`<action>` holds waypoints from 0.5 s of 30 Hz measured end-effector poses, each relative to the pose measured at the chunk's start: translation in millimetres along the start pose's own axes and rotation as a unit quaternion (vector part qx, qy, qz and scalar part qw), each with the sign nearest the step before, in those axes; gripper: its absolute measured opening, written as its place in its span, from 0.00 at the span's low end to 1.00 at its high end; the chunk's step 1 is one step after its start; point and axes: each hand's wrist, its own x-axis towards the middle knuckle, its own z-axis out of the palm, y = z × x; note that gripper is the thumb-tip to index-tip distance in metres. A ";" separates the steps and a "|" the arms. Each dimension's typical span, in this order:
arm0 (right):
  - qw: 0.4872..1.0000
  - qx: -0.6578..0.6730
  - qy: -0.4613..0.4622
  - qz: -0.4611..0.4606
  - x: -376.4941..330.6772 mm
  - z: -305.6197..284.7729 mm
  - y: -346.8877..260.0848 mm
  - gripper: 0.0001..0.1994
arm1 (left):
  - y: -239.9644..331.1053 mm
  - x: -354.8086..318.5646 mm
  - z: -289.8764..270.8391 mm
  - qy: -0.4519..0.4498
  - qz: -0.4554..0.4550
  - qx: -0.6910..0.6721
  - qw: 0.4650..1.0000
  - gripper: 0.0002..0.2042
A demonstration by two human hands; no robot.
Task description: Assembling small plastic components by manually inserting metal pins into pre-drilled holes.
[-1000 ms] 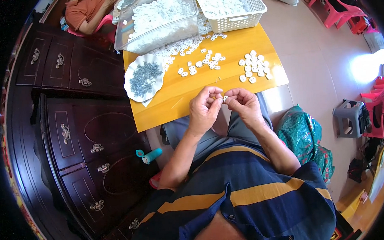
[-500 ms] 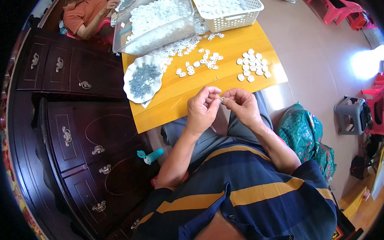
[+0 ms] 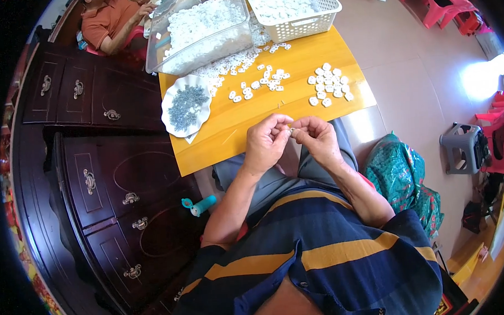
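Note:
My left hand [image 3: 267, 141] and my right hand [image 3: 319, 138] meet just off the near edge of the yellow table [image 3: 234, 116]. Their fingertips pinch a small white plastic piece [image 3: 291, 130] between them; most of it is hidden by the fingers. Beyond the hands, two tiny thin pins [image 3: 280, 105] lie on the tabletop. Loose white two-holed pieces [image 3: 271, 79] are scattered in the middle. A tight group of white pieces [image 3: 329, 85] sits at the right. At the left, a white wavy-rimmed plate [image 3: 205, 112] bears a heap of small dark grey metal pins [image 3: 186, 107].
At the table's back stand a clear bin [image 3: 204, 63] and a white basket [image 3: 308, 28], both heaped with white pieces. Dark drawers [image 3: 136, 178] flank the left. A green bag [image 3: 397, 169] and a grey stool [image 3: 461, 150] stand right. Another person [image 3: 111, 26] sits far left.
The view has shifted slightly, so the table's things sit a little further left. Both hands keep their pinch on the small white piece, with almost no movement.

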 end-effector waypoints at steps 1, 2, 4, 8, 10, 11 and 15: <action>1.000 -0.023 -0.002 0.008 -0.7 -1.9 0.0 0.06 | -0.5 0.5 0.4 -0.003 -0.012 -0.017 1.000 0.12; 1.000 -0.022 -0.001 0.007 -0.1 -2.0 0.2 0.06 | -0.4 1.2 0.8 -0.006 -0.024 -0.035 0.999 0.13; 0.999 -0.026 0.005 -0.020 2.3 -2.5 0.3 0.06 | 2.7 3.3 -0.4 -0.008 -0.027 -0.048 0.998 0.14; 0.999 -0.026 0.012 -0.032 4.3 -7.2 -4.1 0.06 | 4.2 10.6 -10.7 0.002 -0.030 -0.038 0.999 0.16; 0.998 -0.016 0.042 -0.035 5.3 -9.8 -4.4 0.07 | 1.1 20.5 -19.5 0.009 -0.023 0.023 0.999 0.15; 0.998 -0.015 0.040 -0.038 5.7 -10.8 -5.7 0.07 | -3.6 26.7 -22.1 0.032 0.010 0.082 0.996 0.14; 0.998 -0.022 0.049 -0.044 4.2 -14.4 -8.9 0.07 | -15.1 55.0 -27.2 0.047 0.076 0.258 0.962 0.09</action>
